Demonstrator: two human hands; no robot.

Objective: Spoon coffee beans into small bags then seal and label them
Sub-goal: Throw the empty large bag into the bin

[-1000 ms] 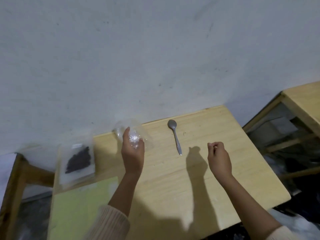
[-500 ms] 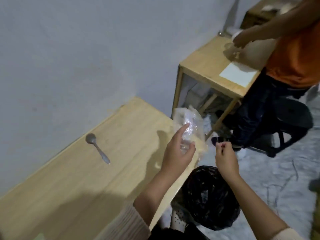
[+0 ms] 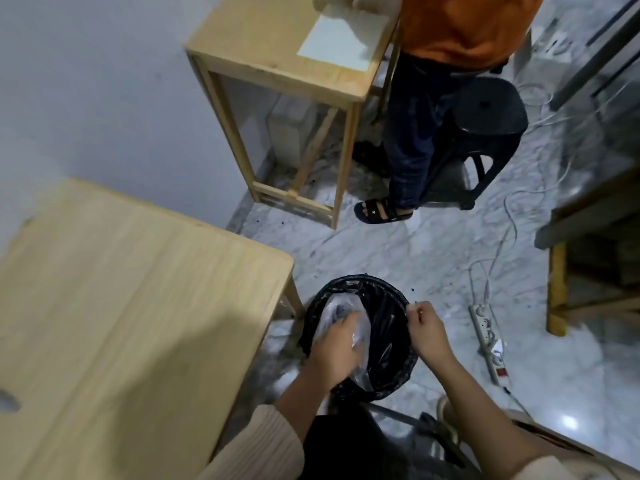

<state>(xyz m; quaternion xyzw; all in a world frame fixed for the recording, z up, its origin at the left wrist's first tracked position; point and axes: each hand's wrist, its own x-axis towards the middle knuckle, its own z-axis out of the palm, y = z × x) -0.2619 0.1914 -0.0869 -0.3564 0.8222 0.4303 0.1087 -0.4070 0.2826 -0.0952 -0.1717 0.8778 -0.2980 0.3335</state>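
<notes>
My left hand (image 3: pixel 334 348) grips a crumpled clear plastic bag (image 3: pixel 343 306) and holds it down inside the mouth of a black lined bin (image 3: pixel 393 379) on the floor. Something dark shows through the bag's top. My right hand (image 3: pixel 427 332) hovers over the bin's right rim with its fingers curled together; I see nothing in it. The wooden table (image 3: pixel 138 306) lies to the left. A grey blur at its left edge looks like the spoon (image 3: pixel 7 400). No coffee beans bag is in view.
A second wooden table (image 3: pixel 277 64) stands against the wall ahead. A person in an orange shirt (image 3: pixel 460 26) stands at it beside a black stool (image 3: pixel 485 109). A power strip (image 3: pixel 488 337) and cables lie on the marble floor to the right.
The view swung right and down from the table to the floor. My left hand carried the clear bag off the table and lowered it into the bin; my right hand followed.
</notes>
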